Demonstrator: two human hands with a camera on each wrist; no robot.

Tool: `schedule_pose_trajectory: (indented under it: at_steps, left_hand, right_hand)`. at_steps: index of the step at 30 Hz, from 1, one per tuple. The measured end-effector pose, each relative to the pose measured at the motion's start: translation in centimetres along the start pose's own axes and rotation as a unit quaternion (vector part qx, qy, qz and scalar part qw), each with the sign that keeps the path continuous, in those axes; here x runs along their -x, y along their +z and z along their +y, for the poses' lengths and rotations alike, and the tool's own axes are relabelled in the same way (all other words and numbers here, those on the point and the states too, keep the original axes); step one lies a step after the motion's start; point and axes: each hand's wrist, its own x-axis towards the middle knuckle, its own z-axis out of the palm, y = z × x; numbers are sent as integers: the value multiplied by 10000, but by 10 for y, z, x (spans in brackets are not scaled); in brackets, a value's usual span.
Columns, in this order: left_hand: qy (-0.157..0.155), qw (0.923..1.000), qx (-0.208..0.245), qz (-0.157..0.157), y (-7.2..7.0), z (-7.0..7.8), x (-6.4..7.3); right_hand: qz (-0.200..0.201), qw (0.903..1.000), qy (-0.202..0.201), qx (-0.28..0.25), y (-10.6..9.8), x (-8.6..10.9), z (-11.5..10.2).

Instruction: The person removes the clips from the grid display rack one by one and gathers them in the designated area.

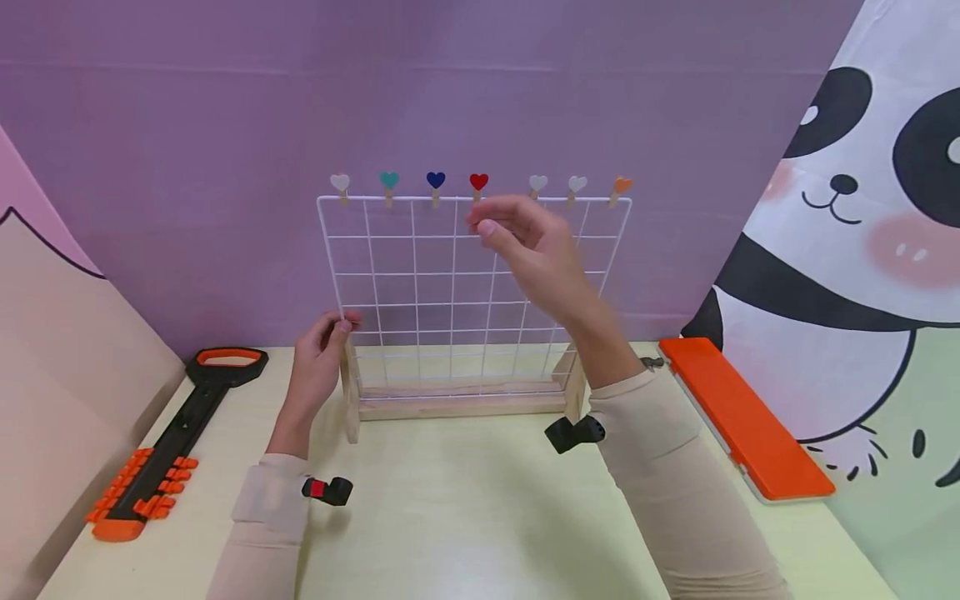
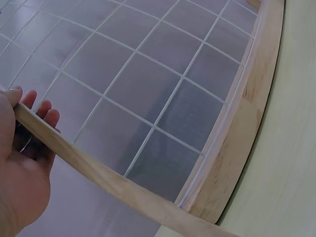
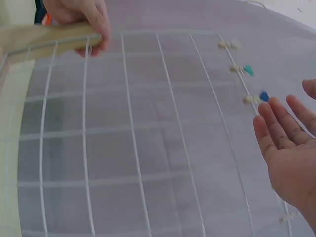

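A white wire grid (image 1: 453,287) stands upright in a wooden stand (image 1: 465,407). My left hand (image 1: 317,358) grips the stand's left upright, its thumb and fingers around the wood in the left wrist view. Heart-topped mini clothespins line the grid's top wire, among them a blue one (image 1: 436,181), a red one (image 1: 478,182) and an orange one (image 1: 622,186). Just below the red clothespin, my right hand (image 1: 542,258) hovers before the grid. Its fingers (image 3: 279,123) are loosely extended with the thumb apart, and nothing is seen between them.
At the left of the table (image 1: 450,508) lies a black and orange tool (image 1: 187,425) with a loop handle and orange clips. A flat orange case (image 1: 746,417) lies at the right. Behind the stand hangs a purple backdrop (image 1: 225,167); a panda picture (image 1: 840,283) covers the right side.
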Motion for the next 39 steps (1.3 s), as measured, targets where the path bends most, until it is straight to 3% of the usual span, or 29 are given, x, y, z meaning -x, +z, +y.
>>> schedule_pose_trajectory:
  at_steps: [7,15,24,27,32,39]
  left_hand:
    - [-1,10000,-3,68,1,0,-2]
    - [-1,9999,89,60,12,-3,0]
    - [39,9999,147,-52,27,-3,2]
    - [-61,9998,143,-105,28,8,4]
    - [-116,9999,70,-69,27,6,2]
    - [13,10000,-5,52,20,-2,4]
  right_hand:
    - [-233,9996,-30,-183,30,-17,-6]
    - [-122,9989,-245,-384,50,-52,-31]
    - [-142,9998,155,23,52,-80,-52]
    - [-192,9994,264,109,55,-88,-53]
    - [-249,9980,543,221,62,-95,-51]
    - [-306,9954,537,726,78,-101,-42]
